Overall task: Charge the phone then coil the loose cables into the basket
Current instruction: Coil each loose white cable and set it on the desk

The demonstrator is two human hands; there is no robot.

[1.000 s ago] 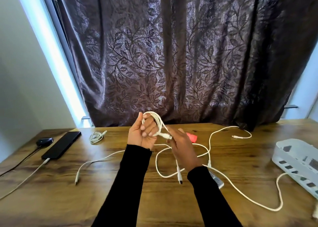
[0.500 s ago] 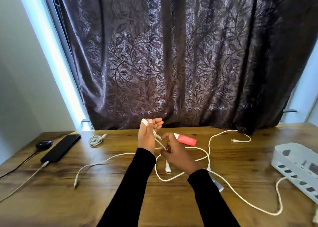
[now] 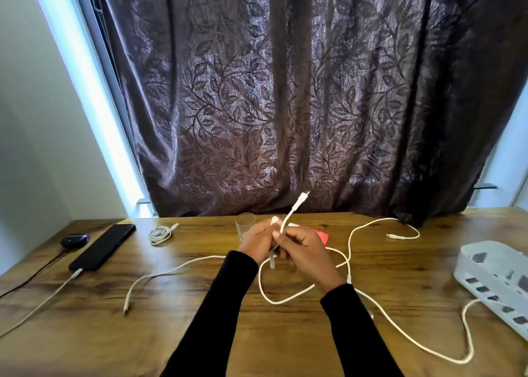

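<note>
Above the middle of the wooden table both my hands hold one short white cable (image 3: 291, 215). My left hand (image 3: 257, 241) grips its bundled part and my right hand (image 3: 304, 248) pinches the strand whose plug end sticks up toward the curtain. A black phone (image 3: 103, 246) lies at the left with a white cable plugged into its near end. Several loose white cables lie on the table: one (image 3: 171, 271) at left of my arms and a long one (image 3: 400, 331) running right. A small coiled cable (image 3: 160, 233) lies at the back left. The white basket (image 3: 491, 273) stands at the right edge.
A clear glass (image 3: 245, 225) and a red-pink object (image 3: 321, 235) sit just behind my hands. A black round object (image 3: 75, 240) lies left of the phone. A dark leaf-patterned curtain (image 3: 285, 105) hangs behind the table.
My hands have come together. The cable's plug end, which hung below my right hand, now sticks up above both hands. The camera view has tilted upward.
</note>
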